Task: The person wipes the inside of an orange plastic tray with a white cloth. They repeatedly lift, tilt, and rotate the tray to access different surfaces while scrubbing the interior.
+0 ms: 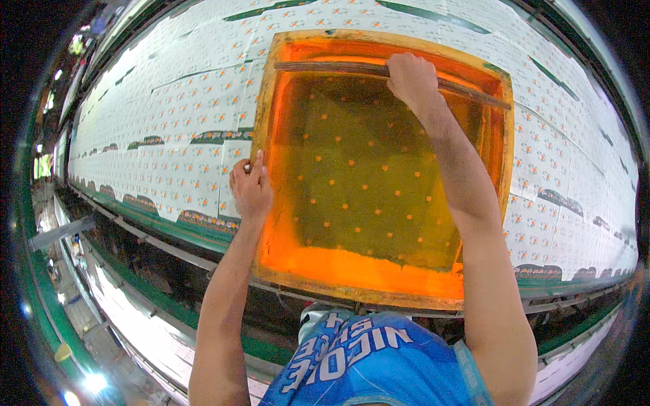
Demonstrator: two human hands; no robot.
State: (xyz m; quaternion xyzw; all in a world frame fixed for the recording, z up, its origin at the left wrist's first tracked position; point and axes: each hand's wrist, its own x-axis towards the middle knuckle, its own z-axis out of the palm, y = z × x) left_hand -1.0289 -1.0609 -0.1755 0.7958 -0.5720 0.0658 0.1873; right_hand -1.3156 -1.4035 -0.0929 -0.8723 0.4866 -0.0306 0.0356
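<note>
A screen-printing frame (384, 299) of wood lies flat before me, its inner borders coated with bright orange ink (345, 264). Its olive mesh (355, 177) shows small orange motifs. My right hand (414, 76) is closed over a long squeegee (330, 67), which spans the frame near its far side. At the frame's left side is my left hand (252, 188), its fingers curled around a small knob or handle (247, 167) and one finger lying along the wooden edge. The squeegee's lower edge is hidden from me.
Printed white fabric or paper pieces (167, 116) with small orange and grey motifs cover the long table under the frame. Dark green strips of the table (203, 236) show between them. A metal rail (152, 243) runs along the near edge. More long tables (127, 299) stand at the lower left.
</note>
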